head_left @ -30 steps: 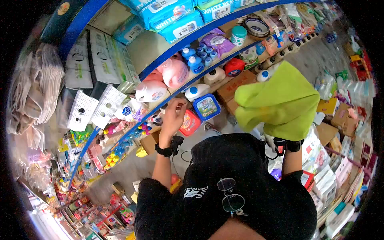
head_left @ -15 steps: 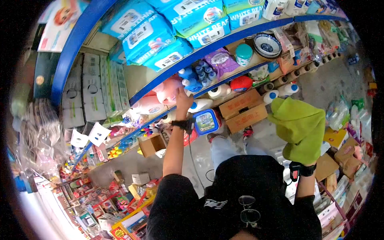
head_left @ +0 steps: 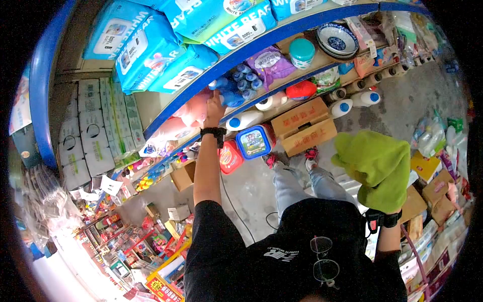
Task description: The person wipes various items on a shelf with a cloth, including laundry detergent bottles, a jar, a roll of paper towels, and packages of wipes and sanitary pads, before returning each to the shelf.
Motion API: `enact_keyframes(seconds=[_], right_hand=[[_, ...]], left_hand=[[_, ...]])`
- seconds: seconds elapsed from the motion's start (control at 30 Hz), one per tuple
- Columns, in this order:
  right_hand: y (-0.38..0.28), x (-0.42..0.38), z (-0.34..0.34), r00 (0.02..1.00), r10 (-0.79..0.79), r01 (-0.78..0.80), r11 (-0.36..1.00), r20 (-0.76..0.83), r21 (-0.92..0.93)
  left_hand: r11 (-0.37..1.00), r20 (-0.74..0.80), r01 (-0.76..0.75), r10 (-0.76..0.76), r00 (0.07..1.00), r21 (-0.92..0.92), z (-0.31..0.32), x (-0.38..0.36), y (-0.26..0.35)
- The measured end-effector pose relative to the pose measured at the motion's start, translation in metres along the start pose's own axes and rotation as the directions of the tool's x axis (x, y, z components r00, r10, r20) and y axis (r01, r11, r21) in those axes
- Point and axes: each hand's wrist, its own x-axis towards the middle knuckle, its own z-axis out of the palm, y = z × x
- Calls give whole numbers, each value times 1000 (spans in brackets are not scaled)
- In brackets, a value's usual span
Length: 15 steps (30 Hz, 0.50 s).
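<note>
My left hand (head_left: 215,109) reaches onto the lower shelf, its fingers curled against a pink bottle (head_left: 195,108). The fingertips are partly hidden, close to a blue bottle (head_left: 230,98). Just right of that stand several small blue-capped bottles (head_left: 247,80) packed together. A green cloth (head_left: 375,168) hangs over my right hand, out to the right of my body, and covers its fingers. Below the shelf, near my left wrist, are a blue-rimmed tub (head_left: 253,142) and a red package (head_left: 231,157).
Blue-edged shelving (head_left: 282,29) curves across the front, with blue White Bear packs (head_left: 151,63) above. An opened carton (head_left: 304,126) and white bottles (head_left: 245,121) stand before it. A cable (head_left: 232,204) lies on the floor. Boxes and goods (head_left: 435,194) crowd the right side.
My view has shifted, so the upper packs sit further left and higher. My left hand has moved slightly up the pink bottle towards the blue bottle. The green cloth stays on my right hand.
</note>
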Motion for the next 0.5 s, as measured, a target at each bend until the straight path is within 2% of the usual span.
enact_keyframes(seconds=[0.03,0.1,0.13,0.17,0.23,0.3,0.37,0.43,0.5], right_hand=[[2,2,-1,1000,1,-1,1000,-1,-2],[4,5,-2,1000,9,-9,1000,3,-1],[6,5,-1,1000,10,-10,1000,8,-4],[5,7,-3,1000,12,-12,1000,12,-5],[6,7,-1,1000,18,-18,1000,24,-6],[6,7,5,998,19,-19,1000,52,-12],[5,9,13,995,23,-22,1000,97,-17],[5,12,28,985,16,-11,1000,172,-29],[5,15,51,960,1,12,999,279,-46]], left_hand=[[1000,3,3,-3,1000,6,-7,-1,8],[986,90,122,-113,989,-109,-31,-4,34],[989,76,39,-28,997,-142,-33,-7,31],[990,79,36,-25,997,-135,-34,-11,31],[987,-35,154,-155,987,-42,-41,-26,41],[992,-87,112,-117,989,-53,-63,-39,55],[985,-122,95,-113,986,-143,-105,-53,84],[984,-122,145,-157,980,-99,-155,-67,125],[953,-108,240,-263,959,-184,-201,-85,161]])
